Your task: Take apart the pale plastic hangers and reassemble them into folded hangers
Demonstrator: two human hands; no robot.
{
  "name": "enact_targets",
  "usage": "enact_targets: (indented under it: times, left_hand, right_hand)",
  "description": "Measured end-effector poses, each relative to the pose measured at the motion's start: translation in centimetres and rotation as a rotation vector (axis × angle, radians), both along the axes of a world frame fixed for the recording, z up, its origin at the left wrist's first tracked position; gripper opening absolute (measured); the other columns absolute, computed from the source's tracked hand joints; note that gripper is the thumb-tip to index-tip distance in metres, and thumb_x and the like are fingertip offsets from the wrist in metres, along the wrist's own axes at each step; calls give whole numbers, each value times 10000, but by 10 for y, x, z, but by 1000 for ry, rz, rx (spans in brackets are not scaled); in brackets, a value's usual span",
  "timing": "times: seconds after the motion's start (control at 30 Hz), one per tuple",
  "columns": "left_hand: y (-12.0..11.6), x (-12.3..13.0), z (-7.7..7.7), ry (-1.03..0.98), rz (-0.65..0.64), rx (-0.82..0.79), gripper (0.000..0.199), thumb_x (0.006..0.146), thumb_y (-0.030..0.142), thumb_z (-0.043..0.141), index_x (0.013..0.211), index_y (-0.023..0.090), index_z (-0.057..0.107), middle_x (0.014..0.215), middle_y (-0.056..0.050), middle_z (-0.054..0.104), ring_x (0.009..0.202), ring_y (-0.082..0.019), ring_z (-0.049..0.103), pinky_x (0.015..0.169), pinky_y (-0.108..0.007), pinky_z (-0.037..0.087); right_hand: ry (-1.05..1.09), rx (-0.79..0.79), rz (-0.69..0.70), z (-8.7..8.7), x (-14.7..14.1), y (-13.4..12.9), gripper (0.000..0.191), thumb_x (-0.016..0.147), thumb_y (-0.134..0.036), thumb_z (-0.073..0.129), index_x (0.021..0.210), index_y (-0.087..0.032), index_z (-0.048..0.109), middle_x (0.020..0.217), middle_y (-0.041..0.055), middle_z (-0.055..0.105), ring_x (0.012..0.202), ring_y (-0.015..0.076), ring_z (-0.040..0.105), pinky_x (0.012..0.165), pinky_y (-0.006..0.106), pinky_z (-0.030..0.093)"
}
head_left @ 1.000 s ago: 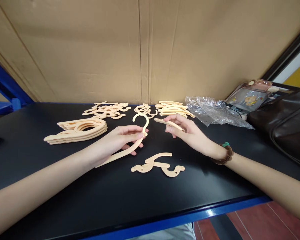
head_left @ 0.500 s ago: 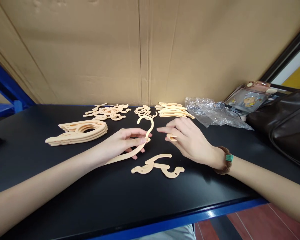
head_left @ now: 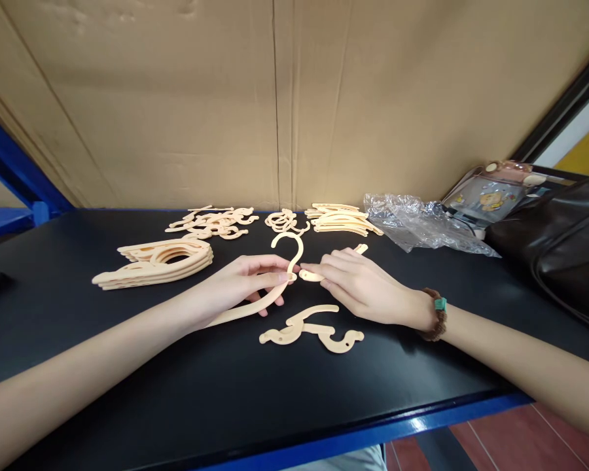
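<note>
My left hand [head_left: 248,284] is closed around a beige hanger arm [head_left: 243,314], pinching it where a curved hook [head_left: 298,247] stands up from its end. Between the fingers of my right hand [head_left: 360,282] is a second beige hanger arm [head_left: 310,276]. Its holed end points at the hook joint, a small gap away, and its other end shows beyond the knuckles. Two loose hanger pieces [head_left: 302,330] with curved, holed ends lie on the black table in front of both hands.
Folded hangers [head_left: 152,268] are stacked at the left. Along the back lie a pile of curved pieces [head_left: 216,222], several hooks [head_left: 282,220] and a bundle of hanger arms [head_left: 341,218]. Crumpled clear plastic [head_left: 422,222] and a dark leather bag [head_left: 559,242] sit at the right.
My right hand has turned the hanger arm so its holed end faces left, and brought it closer to the hook joint. My left hand has stayed nearly still.
</note>
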State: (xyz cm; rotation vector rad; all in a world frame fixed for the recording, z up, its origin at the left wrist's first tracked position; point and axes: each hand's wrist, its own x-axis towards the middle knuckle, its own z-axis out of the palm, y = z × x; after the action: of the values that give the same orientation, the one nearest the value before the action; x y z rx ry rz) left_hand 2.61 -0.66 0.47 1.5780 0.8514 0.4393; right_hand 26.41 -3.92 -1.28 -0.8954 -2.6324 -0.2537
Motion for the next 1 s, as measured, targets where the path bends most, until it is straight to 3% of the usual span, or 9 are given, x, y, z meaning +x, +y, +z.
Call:
enact_targets:
  times: [0.2,0.33,0.47,0.67,0.87,1.0]
  left_hand:
    - [1,0,-1,-3,20,-29,296,843,398,668,1072,211,668,815,18,586,732,-124,633,519,-168,508]
    - [2,-3,-4,17,52,-62,419,826,408,693,1207,245,633,801,10,650,721,-131,654,521,-178,519]
    - [3,-4,-3,4,50,-113,429,816,379,710,1221,260,639,1006,-25,718,712,-132,688,544,-193,533]
    - [2,-5,0,-1,-1,-162,419,819,383,711,1224,295,646,1055,-22,745,722,-121,710,612,-183,534]
    - [2,-5,2,41,-62,-135,348,822,388,710,1162,311,688,985,9,760,836,-115,709,690,-154,514]
    - [1,-3,4,42,-41,-188,330,803,363,732,1127,307,707,950,13,762,811,-120,712,712,-177,528]
  right_hand:
    - [132,-187,-21,-4,-2,-1,295,966,-160,430,1252,-150,500,991,71,642,851,189,561,786,337,430]
    - [321,-426,-54,-3,-4,-6,79,958,-261,505,993,-191,506,961,35,658,809,157,606,740,296,455]
    - [417,-612,-52,-3,-6,-5,115,936,-291,558,911,-206,486,860,-6,658,759,135,632,682,259,474]
    - [513,-683,18,-5,-5,0,85,887,-232,635,899,-183,566,888,-1,649,822,128,677,696,235,503]
    - [493,-577,18,-6,-5,-3,92,853,-226,684,881,-173,614,863,1,662,765,116,662,695,230,502]
    - [496,-511,20,-8,-5,-3,91,849,-244,692,869,-168,646,845,11,684,774,125,662,701,234,509]
